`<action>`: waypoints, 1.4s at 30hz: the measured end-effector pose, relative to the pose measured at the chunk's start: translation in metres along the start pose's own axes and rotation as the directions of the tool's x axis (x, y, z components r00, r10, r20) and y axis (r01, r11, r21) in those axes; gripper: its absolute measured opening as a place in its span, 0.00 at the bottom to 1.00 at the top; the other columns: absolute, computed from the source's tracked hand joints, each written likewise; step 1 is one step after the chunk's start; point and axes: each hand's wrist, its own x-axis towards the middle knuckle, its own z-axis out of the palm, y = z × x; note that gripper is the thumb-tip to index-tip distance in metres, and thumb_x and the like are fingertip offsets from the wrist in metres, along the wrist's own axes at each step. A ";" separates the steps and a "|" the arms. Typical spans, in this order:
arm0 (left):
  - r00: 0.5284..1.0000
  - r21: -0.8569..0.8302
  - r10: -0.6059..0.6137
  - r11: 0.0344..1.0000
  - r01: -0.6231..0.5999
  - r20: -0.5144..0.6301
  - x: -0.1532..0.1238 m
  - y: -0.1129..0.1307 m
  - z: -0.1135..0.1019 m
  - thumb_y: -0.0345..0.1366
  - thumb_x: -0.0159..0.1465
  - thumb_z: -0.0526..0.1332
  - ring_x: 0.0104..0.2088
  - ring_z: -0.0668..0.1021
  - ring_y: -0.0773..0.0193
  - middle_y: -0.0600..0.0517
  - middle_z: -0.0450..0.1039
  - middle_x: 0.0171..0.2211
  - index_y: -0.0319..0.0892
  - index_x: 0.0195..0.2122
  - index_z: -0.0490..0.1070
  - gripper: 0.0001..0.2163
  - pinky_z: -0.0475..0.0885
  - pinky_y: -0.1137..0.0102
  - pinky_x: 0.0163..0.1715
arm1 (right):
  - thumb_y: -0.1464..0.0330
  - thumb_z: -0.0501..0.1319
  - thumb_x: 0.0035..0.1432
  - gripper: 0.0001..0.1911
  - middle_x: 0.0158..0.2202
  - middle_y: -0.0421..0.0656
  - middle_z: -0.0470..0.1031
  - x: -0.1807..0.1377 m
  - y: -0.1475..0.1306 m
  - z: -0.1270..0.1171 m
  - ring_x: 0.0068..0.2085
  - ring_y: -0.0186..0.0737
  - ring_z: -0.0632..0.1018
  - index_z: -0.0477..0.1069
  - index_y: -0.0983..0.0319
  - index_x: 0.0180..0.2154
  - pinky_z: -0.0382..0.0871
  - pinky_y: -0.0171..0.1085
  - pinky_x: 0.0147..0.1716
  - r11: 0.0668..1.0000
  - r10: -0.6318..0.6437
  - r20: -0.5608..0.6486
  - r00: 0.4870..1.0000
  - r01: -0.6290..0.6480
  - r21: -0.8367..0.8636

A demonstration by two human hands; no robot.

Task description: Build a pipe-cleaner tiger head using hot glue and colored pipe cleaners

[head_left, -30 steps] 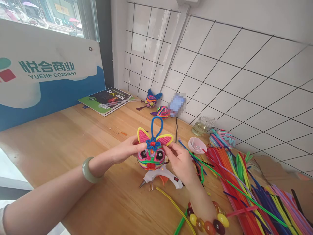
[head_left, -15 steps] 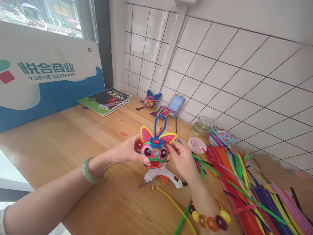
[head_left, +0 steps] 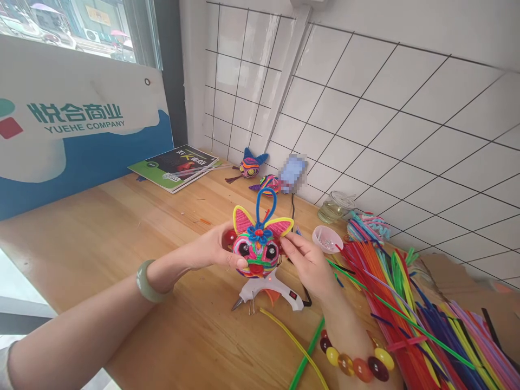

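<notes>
A pipe-cleaner animal-head ornament (head_left: 257,254) faces me above the table, with yellow-edged pink ears, dark shiny eyes, a blue flower and a blue hanging loop on top. My left hand (head_left: 227,254) is closed around its left side, thumb across the front. On the other side, my right hand (head_left: 304,260) pinches the ornament just below the ear; its fingertips are partly hidden. Under the ornament a white hot glue gun (head_left: 276,290) lies on the table, its nozzle pointing left. A yellow pipe cleaner (head_left: 286,330) and a green one (head_left: 309,352) lie nearer to me.
Bundles of coloured pipe cleaners (head_left: 390,303) cover the right side. Farther back are a pink bowl (head_left: 327,239), a glass jar (head_left: 335,207), a blurred phone (head_left: 293,173) and two finished ornaments (head_left: 249,164). A book (head_left: 179,168) lies by the printed board (head_left: 85,141) at left.
My right hand has shifted slightly right and down along the ornament's side, and its bracelet has moved right. The ornament tilts a little differently; my left hand keeps its hold.
</notes>
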 end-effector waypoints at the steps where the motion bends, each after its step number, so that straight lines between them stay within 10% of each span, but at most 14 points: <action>1: 1.000 -0.005 0.003 1.000 -0.003 -0.001 0.000 0.000 0.000 0.35 0.52 0.71 0.47 0.77 0.53 0.43 0.75 0.48 0.41 0.51 0.67 0.26 0.72 0.62 0.47 | 0.55 0.56 0.61 0.19 0.43 0.43 0.79 0.000 0.000 -0.001 0.44 0.43 0.78 0.76 0.57 0.47 0.72 0.41 0.46 1.000 0.010 -0.015 1.000 -0.010 -0.012; 8: 0.998 -0.010 0.004 1.000 -0.005 -0.065 0.001 0.001 -0.002 0.37 0.52 0.71 0.47 0.78 0.52 0.43 0.74 0.50 0.41 0.51 0.67 0.25 0.72 0.62 0.47 | 0.53 0.59 0.59 0.21 0.47 0.45 0.78 -0.001 0.004 -0.005 0.48 0.45 0.77 0.75 0.57 0.47 0.71 0.43 0.49 0.993 0.100 -0.116 0.988 -0.091 0.081; 24: 0.979 -0.019 0.079 0.996 -0.084 -0.190 0.001 -0.002 -0.003 0.41 0.51 0.71 0.46 0.78 0.52 0.42 0.75 0.48 0.40 0.51 0.66 0.28 0.73 0.64 0.44 | 0.54 0.69 0.48 0.50 0.61 0.51 0.63 -0.007 -0.008 0.007 0.57 0.48 0.71 0.46 0.54 0.66 0.69 0.46 0.52 0.913 0.243 0.118 0.963 -0.268 0.307; 34: 0.978 0.021 0.080 0.997 -0.077 -0.192 0.000 -0.001 0.004 0.40 0.50 0.72 0.46 0.78 0.53 0.44 0.76 0.47 0.40 0.49 0.68 0.26 0.72 0.64 0.45 | 0.56 0.71 0.46 0.49 0.62 0.51 0.61 -0.008 -0.009 0.006 0.59 0.47 0.67 0.49 0.55 0.64 0.62 0.47 0.57 0.909 0.235 0.115 0.965 -0.261 0.324; 42: 0.975 0.013 0.080 0.997 -0.079 -0.205 -0.001 -0.002 0.004 0.39 0.50 0.72 0.45 0.77 0.55 0.45 0.76 0.47 0.41 0.49 0.69 0.25 0.72 0.65 0.45 | 0.60 0.69 0.51 0.29 0.53 0.46 0.73 -0.009 -0.020 0.014 0.51 0.43 0.76 0.62 0.55 0.53 0.71 0.42 0.48 0.865 0.144 0.249 0.958 -0.244 0.439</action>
